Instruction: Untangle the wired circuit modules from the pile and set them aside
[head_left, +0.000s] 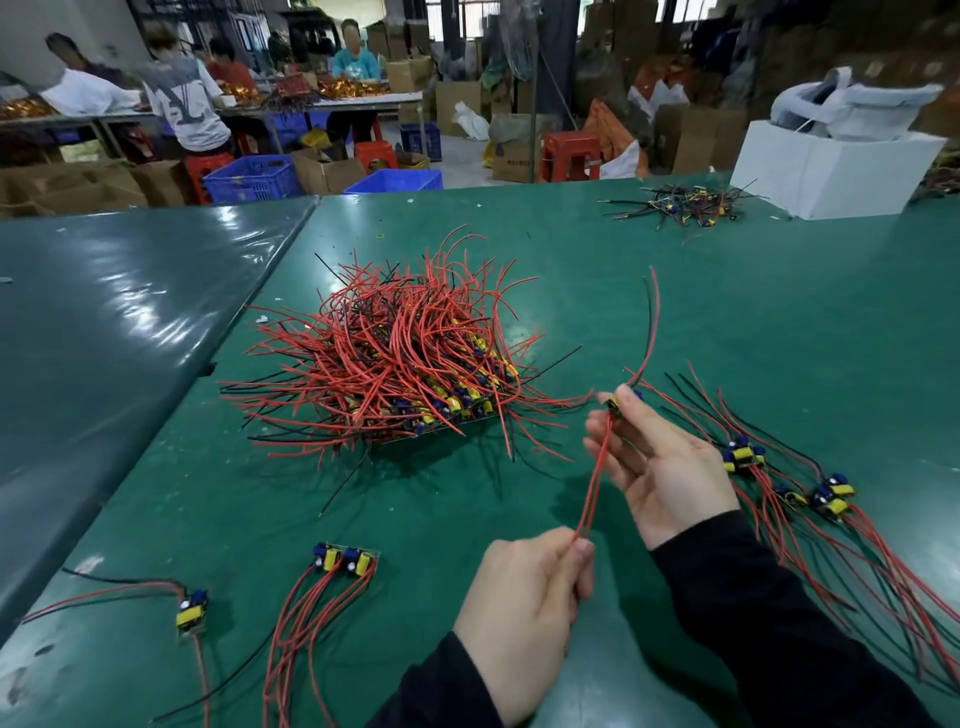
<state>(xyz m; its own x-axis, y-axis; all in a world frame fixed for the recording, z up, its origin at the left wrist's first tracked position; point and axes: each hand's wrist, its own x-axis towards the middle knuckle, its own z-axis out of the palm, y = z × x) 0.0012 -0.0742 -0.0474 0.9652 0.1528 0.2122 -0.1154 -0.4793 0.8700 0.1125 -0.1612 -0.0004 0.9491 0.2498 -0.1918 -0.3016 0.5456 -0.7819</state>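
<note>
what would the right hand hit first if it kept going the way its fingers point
Probably the pile of red-wired modules. The right hand holds a module at its fingertips, pointing up and left, with only bare green table in between. Height above the table is unclear.

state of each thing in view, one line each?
Left hand: pinching the red wires' ends.
Right hand: holding the module at its fingertips.
Held module: lifted off the pile, wires pulled taut.
Pile: still tangled.
Modules at right: set aside, loosely grouped.
White box: open, stuffed with bags.
</note>
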